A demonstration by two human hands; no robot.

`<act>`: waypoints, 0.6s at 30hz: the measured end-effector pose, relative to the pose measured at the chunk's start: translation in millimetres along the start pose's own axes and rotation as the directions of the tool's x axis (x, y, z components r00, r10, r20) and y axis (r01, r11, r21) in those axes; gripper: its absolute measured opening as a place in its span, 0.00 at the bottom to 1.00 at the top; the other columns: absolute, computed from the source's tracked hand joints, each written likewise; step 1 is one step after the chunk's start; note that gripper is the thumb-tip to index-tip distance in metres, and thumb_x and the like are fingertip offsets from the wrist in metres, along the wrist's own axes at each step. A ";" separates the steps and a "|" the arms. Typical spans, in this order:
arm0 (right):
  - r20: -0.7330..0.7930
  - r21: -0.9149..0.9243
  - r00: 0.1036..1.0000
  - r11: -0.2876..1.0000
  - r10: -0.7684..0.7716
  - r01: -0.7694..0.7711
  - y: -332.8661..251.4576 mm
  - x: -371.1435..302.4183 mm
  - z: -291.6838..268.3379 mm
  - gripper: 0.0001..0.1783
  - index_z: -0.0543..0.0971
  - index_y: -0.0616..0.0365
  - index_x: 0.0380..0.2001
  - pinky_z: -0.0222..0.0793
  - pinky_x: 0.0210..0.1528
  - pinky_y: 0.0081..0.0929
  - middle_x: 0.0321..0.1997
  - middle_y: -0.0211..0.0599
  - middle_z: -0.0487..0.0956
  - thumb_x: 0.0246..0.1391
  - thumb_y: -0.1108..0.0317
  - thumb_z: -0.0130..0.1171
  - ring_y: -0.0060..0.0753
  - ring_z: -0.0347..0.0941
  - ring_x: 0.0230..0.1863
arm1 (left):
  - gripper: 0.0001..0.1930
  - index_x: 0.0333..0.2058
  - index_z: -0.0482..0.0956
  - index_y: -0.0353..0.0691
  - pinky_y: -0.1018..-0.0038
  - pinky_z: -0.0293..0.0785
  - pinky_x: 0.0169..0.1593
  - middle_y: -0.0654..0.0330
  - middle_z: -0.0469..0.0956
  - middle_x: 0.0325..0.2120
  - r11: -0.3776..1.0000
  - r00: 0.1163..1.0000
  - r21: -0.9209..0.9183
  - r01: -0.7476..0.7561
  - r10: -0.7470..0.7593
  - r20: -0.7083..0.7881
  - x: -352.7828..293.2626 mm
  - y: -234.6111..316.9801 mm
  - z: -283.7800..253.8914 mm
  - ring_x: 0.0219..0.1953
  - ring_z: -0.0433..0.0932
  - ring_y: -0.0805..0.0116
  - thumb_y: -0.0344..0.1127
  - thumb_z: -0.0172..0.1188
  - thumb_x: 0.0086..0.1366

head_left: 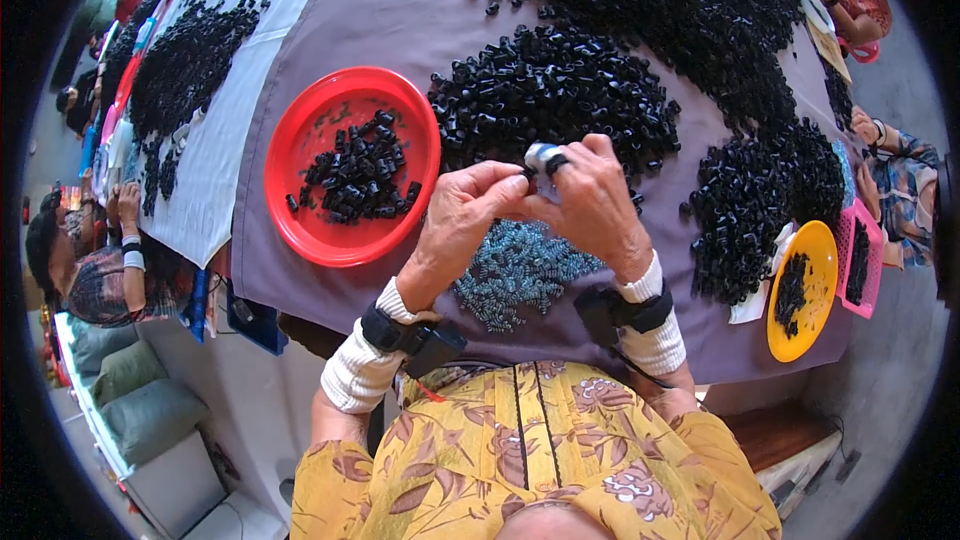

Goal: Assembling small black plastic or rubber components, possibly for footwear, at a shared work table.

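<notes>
My left hand (462,212) pinches a small black plastic part (529,173) between thumb and fingertips. Against it, my right hand (598,202) is closed, its thumb reaching the left fingertips; whatever it grips is too small to make out. White-and-blue wrapping (543,156) covers one right fingertip. Just below both hands lies a pile of small bluish coil springs (520,275), partly hidden by them. Beyond them spreads a heap of short black tubular parts (555,90). To the left, a red plastic basin (290,223) holds more of the black parts.
A greyish-purple cloth (330,35) covers the table. More black parts (735,210) are heaped at the right, beside a yellow plate (822,285) and a pink basket (862,305). Other people work along the left and right sides, a co-worker's hand (128,202) among them.
</notes>
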State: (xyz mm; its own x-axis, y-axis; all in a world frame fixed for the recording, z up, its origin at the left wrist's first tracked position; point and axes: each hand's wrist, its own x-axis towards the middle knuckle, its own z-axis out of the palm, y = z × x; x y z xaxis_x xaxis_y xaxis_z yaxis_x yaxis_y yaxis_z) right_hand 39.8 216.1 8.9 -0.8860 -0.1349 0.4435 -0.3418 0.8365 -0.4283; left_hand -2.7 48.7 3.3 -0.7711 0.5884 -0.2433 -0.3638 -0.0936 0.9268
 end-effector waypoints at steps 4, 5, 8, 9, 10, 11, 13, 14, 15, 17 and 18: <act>-0.079 -0.035 0.985 0.987 0.155 -0.158 16.7 -4.9 -14.8 0.20 0.78 0.63 0.31 0.62 0.31 0.33 0.23 0.40 0.75 0.42 0.56 0.65 0.41 0.71 0.25 | 0.11 0.39 0.76 0.31 0.78 0.77 0.35 0.57 0.79 0.30 0.996 0.969 -0.058 -0.070 0.054 -0.240 1.7 6.9 -15.7 0.29 0.78 0.73 0.34 0.55 0.64; -0.086 -0.075 0.983 0.983 0.160 -0.166 22.9 -9.1 -14.8 0.14 0.78 0.63 0.29 0.64 0.29 0.34 0.23 0.41 0.75 0.44 0.62 0.63 0.41 0.71 0.24 | 0.12 0.39 0.76 0.32 0.75 0.78 0.36 0.57 0.79 0.30 0.994 0.960 -0.062 -0.084 0.065 -0.272 0.0 6.6 -25.2 0.30 0.78 0.72 0.37 0.53 0.65; 0.015 -0.148 0.979 0.968 0.206 -0.201 30.4 -19.4 -9.5 0.10 0.78 0.62 0.27 0.66 0.29 0.35 0.23 0.41 0.75 0.45 0.65 0.62 0.41 0.72 0.25 | 0.12 0.38 0.76 0.34 0.77 0.77 0.33 0.60 0.79 0.28 0.989 0.904 -0.033 -0.143 0.117 -0.411 -4.9 3.5 -52.7 0.28 0.78 0.73 0.38 0.54 0.65; 0.035 -0.181 0.984 0.969 0.176 -0.167 32.2 -22.8 -4.8 0.09 0.77 0.62 0.23 0.67 0.28 0.33 0.23 0.40 0.75 0.46 0.66 0.60 0.40 0.73 0.24 | 0.12 0.38 0.77 0.34 0.77 0.77 0.33 0.60 0.79 0.28 0.988 0.891 -0.035 -0.153 0.122 -0.436 -6.7 2.3 -62.3 0.27 0.78 0.74 0.38 0.54 0.65; 0.035 -0.182 0.984 0.969 0.176 -0.167 31.5 -23.8 -1.9 0.09 0.77 0.62 0.23 0.67 0.28 0.33 0.23 0.40 0.75 0.46 0.66 0.60 0.40 0.73 0.24 | 0.12 0.37 0.77 0.34 0.77 0.77 0.32 0.61 0.79 0.27 0.986 0.878 -0.037 -0.162 0.127 -0.462 -8.9 2.8 -71.2 0.27 0.78 0.74 0.38 0.54 0.65; 0.080 -0.219 0.983 0.965 0.167 -0.146 29.8 -24.0 1.1 0.08 0.77 0.62 0.22 0.67 0.27 0.33 0.23 0.40 0.75 0.47 0.67 0.59 0.39 0.73 0.24 | 0.12 0.35 0.77 0.35 0.78 0.76 0.30 0.61 0.79 0.25 0.990 0.860 -0.017 -0.143 0.116 -0.497 -10.9 4.2 -78.5 0.25 0.77 0.74 0.40 0.55 0.64; 0.139 -0.292 0.983 0.954 0.117 -0.072 29.1 -23.7 9.0 0.07 0.76 0.61 0.19 0.68 0.23 0.32 0.22 0.39 0.75 0.47 0.70 0.56 0.38 0.74 0.22 | 0.13 0.34 0.78 0.36 0.78 0.76 0.29 0.61 0.79 0.24 0.992 0.843 -0.001 -0.128 0.109 -0.527 -15.2 4.2 -94.9 0.24 0.77 0.74 0.42 0.56 0.63; 0.139 -0.291 0.984 0.954 0.115 -0.070 29.2 -24.1 12.7 0.07 0.76 0.61 0.19 0.68 0.23 0.32 0.22 0.39 0.75 0.47 0.70 0.56 0.38 0.74 0.22 | 0.14 0.33 0.78 0.36 0.78 0.75 0.28 0.62 0.78 0.23 0.994 0.827 0.014 -0.112 0.101 -0.553 -16.5 4.4 -100.9 0.23 0.76 0.75 0.44 0.57 0.63; 0.146 -0.286 0.981 0.955 0.126 -0.080 29.6 -23.7 16.1 0.07 0.75 0.61 0.18 0.68 0.23 0.32 0.22 0.39 0.75 0.46 0.71 0.56 0.38 0.75 0.22 | 0.16 0.30 0.78 0.37 0.79 0.74 0.26 0.64 0.76 0.19 0.994 0.805 0.013 -0.106 0.093 -0.587 -17.0 5.1 -104.5 0.20 0.75 0.76 0.47 0.58 0.62; 0.154 -0.280 0.979 0.956 0.133 -0.086 29.1 -21.5 19.4 0.07 0.75 0.61 0.18 0.68 0.23 0.32 0.21 0.39 0.75 0.46 0.72 0.55 0.38 0.75 0.22 | 0.16 0.30 0.78 0.37 0.79 0.74 0.26 0.65 0.75 0.18 0.994 0.782 0.022 -0.104 0.095 -0.616 -19.3 8.4 -109.2 0.19 0.74 0.76 0.47 0.58 0.61; 0.159 -0.268 0.975 0.957 0.158 -0.111 28.5 -21.1 20.4 0.08 0.75 0.62 0.18 0.67 0.24 0.34 0.21 0.41 0.74 0.46 0.69 0.57 0.41 0.74 0.23 | 0.17 0.29 0.78 0.37 0.79 0.73 0.25 0.66 0.74 0.17 0.995 0.760 0.032 -0.097 0.094 -0.642 -20.4 9.7 -109.8 0.19 0.73 0.76 0.48 0.58 0.61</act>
State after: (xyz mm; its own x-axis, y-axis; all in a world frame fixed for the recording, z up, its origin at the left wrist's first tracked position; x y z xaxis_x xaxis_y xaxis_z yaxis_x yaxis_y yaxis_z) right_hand 42.4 231.9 -28.7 -0.9672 -0.0838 0.2399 -0.1446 0.9578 -0.2483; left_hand -47.8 -52.4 -14.2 -0.9565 -0.0773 -0.2814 -0.2708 -0.1243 0.9546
